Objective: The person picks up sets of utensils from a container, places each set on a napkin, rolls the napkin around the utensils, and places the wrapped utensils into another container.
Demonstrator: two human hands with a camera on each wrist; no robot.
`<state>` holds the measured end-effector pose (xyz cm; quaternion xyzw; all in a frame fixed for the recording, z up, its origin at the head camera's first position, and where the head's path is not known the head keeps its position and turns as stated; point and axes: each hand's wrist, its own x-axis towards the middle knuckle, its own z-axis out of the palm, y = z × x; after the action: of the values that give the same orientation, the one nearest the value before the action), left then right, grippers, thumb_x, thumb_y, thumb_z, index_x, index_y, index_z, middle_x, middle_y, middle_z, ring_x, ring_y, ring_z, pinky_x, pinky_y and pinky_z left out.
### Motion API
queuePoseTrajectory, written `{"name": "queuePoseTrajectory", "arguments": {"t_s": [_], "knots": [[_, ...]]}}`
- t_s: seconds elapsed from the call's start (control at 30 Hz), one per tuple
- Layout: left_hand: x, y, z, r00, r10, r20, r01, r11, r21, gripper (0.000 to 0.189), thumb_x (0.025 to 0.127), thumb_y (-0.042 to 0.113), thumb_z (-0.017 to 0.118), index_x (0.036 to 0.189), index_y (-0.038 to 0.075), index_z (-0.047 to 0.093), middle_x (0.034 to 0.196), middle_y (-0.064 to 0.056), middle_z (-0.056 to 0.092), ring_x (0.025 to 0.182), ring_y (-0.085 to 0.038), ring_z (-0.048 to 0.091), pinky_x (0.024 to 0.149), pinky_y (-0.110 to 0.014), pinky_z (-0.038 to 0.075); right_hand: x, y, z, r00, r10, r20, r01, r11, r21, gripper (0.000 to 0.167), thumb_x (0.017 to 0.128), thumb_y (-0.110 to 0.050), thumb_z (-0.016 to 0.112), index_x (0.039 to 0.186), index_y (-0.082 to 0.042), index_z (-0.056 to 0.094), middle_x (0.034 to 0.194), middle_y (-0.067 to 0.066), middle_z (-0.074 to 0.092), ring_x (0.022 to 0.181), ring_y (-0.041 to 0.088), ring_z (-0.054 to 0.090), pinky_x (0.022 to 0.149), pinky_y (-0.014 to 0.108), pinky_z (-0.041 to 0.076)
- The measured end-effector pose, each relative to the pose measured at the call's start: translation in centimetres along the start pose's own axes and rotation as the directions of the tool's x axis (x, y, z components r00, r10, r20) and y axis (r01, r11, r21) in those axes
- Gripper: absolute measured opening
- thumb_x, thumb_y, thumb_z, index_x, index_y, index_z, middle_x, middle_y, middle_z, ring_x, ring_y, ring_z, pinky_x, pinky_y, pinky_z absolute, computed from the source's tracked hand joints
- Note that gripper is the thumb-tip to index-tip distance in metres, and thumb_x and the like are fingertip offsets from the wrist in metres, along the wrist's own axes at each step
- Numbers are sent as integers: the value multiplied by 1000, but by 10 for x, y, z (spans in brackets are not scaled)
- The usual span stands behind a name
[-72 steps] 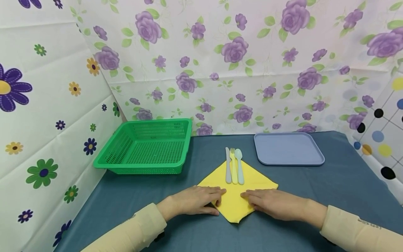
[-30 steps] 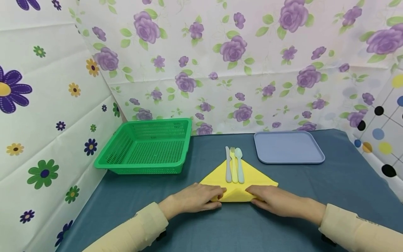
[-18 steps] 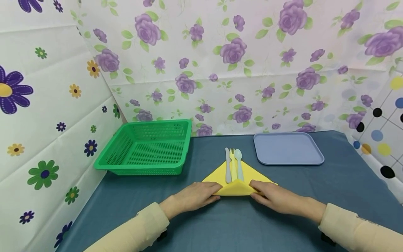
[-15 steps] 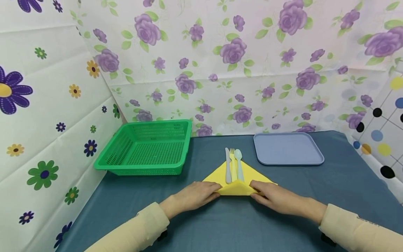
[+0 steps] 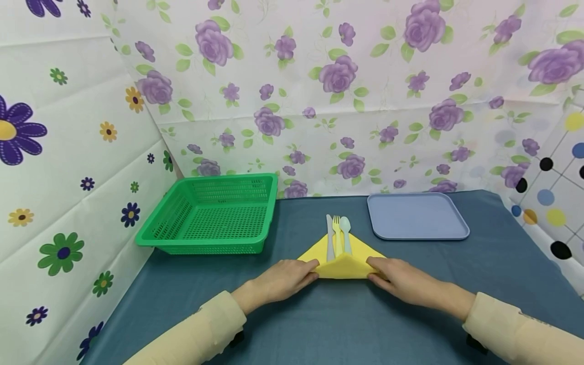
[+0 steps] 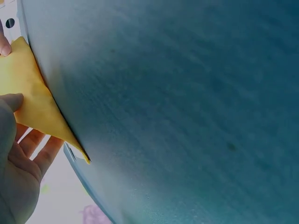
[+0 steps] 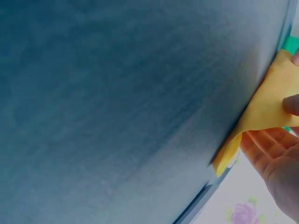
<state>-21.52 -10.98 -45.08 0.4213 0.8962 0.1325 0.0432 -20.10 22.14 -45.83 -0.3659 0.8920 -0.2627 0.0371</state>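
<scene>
A yellow cloth napkin (image 5: 342, 267) lies on the table with its near corner folded up over the cutlery handles. On it, side by side, rest a greyish knife (image 5: 330, 238), a pale yellow fork (image 5: 337, 235) and a pale blue spoon (image 5: 346, 234); their lower ends are hidden under the fold. My left hand (image 5: 285, 279) pinches the napkin's left side between thumb and fingers, as the left wrist view also shows. At the opposite side my right hand (image 5: 403, 280) pinches the fold the same way; the thumb lies on the cloth in the right wrist view.
To the back left stands a green plastic basket (image 5: 205, 246) with perforated walls. A flat blue-grey tray (image 5: 418, 215) lies at the back right. The table (image 5: 319, 329) wears a dark blue cloth, and flowered sheets hang behind and at the left.
The napkin's near corner, flat at first, has been folded up and away from me, and now covers the lower cutlery handles. Both hands have moved slightly forward with the fold.
</scene>
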Motion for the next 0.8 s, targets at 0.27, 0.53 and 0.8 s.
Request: {"name": "queuePoseTrajectory", "arguments": {"t_s": [0.27, 0.53, 0.8], "knots": [[4, -3, -3, 999, -20, -40, 18, 999, -47, 15, 112, 29, 52, 100, 19, 51, 68, 7, 44, 53, -8, 41, 51, -21, 32, 7, 2, -5, 998, 17, -57, -15, 999, 29, 16, 107, -20, 63, 95, -19, 53, 71, -12, 44, 58, 0, 42, 52, 21, 38], [13, -5, -9, 992, -89, -84, 81, 992, -93, 20, 113, 30, 48, 97, 18, 49, 67, 4, 43, 51, -9, 39, 50, -21, 31, 19, 8, -11, 990, 69, -119, -59, 995, 85, 14, 108, -19, 61, 96, -19, 55, 70, -9, 43, 56, 2, 39, 52, 21, 36], [17, -9, -9, 989, -111, -99, 102, 990, -95, 22, 113, 30, 48, 95, 18, 47, 66, 3, 40, 50, -9, 37, 49, -21, 29, 23, 11, -14, 989, 103, -104, -89, 988, 129, 12, 108, -20, 61, 98, -18, 56, 70, -7, 44, 55, 4, 40, 51, 22, 36]]}}
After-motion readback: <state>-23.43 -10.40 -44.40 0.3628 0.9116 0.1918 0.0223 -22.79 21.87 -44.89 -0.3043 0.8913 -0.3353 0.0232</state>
